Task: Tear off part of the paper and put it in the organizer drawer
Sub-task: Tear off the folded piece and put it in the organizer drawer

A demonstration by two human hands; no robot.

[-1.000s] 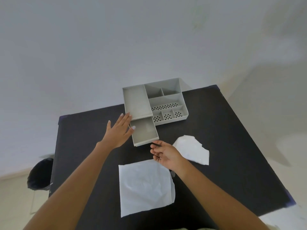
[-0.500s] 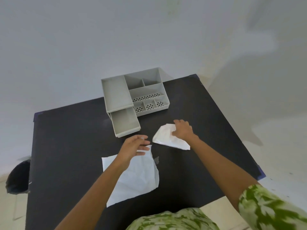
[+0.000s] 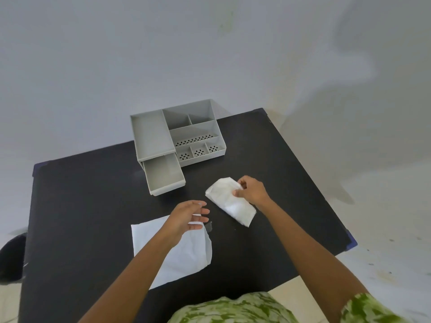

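Right grip (image 3: pixel 250 191): my fingers pinch the torn white paper piece (image 3: pixel 227 200).
Left grip (image 3: pixel 186 217): spread wide, empty, above the large white paper sheet (image 3: pixel 184 255).
Grey plastic drawer (image 3: pixel 164 177): pulled open.

Looks like a bare room set up for recording, not a lived-in home or a kitchen. I see a plain pale wall (image 3: pixel 163 54) behind, unfinished-looking, with a faint green smudge. Floor (image 3: pixel 384 241) on the right is light, with small specks on it. Only furniture is one black table (image 3: pixel 81 217) pushed against the wall, corners taped blue. On its far side sits a grey plastic desk organizer (image 3: pixel 177 136) with its drawer (image 3: pixel 164 176) pulled out. Dark rounded object (image 3: pixel 11 257) near left, can't identify it.
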